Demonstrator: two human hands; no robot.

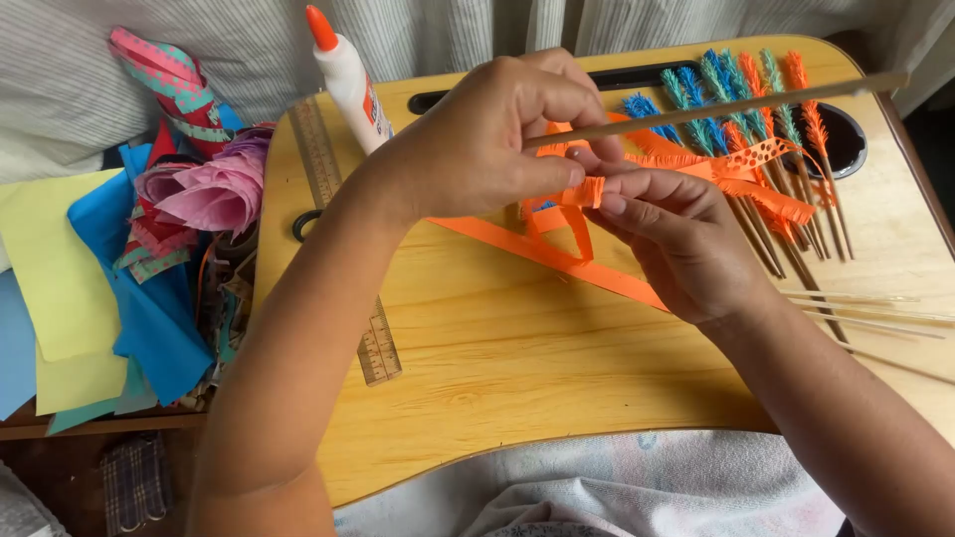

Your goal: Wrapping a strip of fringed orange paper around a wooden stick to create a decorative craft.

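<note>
Both hands were above the middle of the light wooden lap tray (477,348). The left hand (487,139) and the right hand (681,239) together pinched a fringed orange paper strip (582,192), wound around a thin wooden stick (716,107) that pointed to the far right. The strip's loose end lay on the tray. Finished sticks with blue, teal and orange paper fringe (741,94) lay far right. A white glue bottle with orange cap (346,75) and a wooden ruler (376,343) were at the left.

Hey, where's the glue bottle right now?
In the head view, the glue bottle stands at the far left edge of the wooden lap tray, just beyond the left hand and beside the ruler.
</note>
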